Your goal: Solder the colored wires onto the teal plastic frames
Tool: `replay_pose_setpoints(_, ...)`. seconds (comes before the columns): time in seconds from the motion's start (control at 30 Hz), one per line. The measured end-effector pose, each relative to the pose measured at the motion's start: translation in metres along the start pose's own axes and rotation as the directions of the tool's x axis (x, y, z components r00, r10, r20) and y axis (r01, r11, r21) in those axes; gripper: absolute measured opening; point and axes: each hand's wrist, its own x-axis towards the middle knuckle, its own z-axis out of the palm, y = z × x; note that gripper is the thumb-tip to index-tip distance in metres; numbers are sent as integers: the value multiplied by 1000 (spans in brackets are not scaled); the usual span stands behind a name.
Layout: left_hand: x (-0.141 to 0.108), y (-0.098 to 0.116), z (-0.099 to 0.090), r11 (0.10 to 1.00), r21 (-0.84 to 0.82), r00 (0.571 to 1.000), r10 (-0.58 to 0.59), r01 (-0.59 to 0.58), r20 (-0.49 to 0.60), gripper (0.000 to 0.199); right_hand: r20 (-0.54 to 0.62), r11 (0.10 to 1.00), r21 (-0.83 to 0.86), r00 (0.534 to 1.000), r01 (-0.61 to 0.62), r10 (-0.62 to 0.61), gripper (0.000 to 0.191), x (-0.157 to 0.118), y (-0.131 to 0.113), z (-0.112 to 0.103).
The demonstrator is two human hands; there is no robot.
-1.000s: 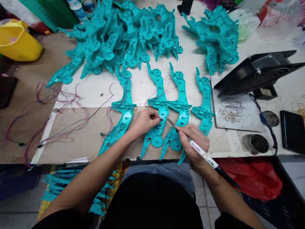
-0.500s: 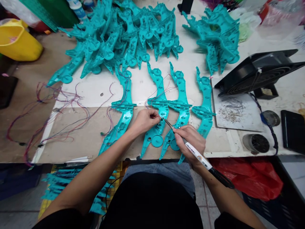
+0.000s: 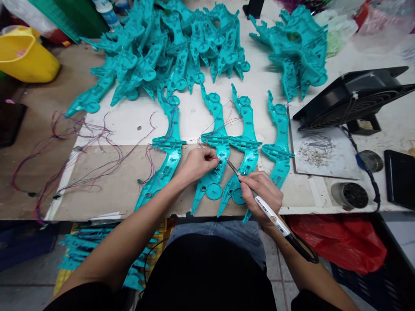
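My right hand (image 3: 261,194) grips a white-and-black soldering iron (image 3: 266,211), its metal tip pointing up and left above a teal plastic part (image 3: 214,177). Over the same part, my left hand (image 3: 199,164) is pinched closed at a small dark component; thin wire seems to be between the fingertips, mostly hidden. Red and dark wires cross the upper half of that part. Similar teal parts lie alongside: a wired one (image 3: 170,160) to the left, and two more to the right, the nearer (image 3: 246,155) partly beneath the iron and the farther (image 3: 280,166) partly behind my right hand.
A large pile of teal parts (image 3: 181,47) and a smaller pile (image 3: 298,52) lie at the back. Loose wires (image 3: 94,138) spread at left. At right stand a black fan (image 3: 353,99), a debris-covered board (image 3: 320,160) and a round tin (image 3: 350,195). A yellow bin (image 3: 29,58) is far left.
The soldering iron's tip has drawn back slightly to the right and up, away from the left fingertips, with my right hand shifting right. My left hand stays nearly in place.
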Motion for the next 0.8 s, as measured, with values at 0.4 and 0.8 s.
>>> replay_pose_setpoints(0.4,-1,0,1,1000,10,1000,11,-11,0,16,-27,988,31,988,-149,150,20,3,-3,-2)
replay_pose_setpoints(0.8,-1,2,0,1000,-9,1000,-4,4,4,15,41,990,56,991,-126,124,19,2,-4,-3)
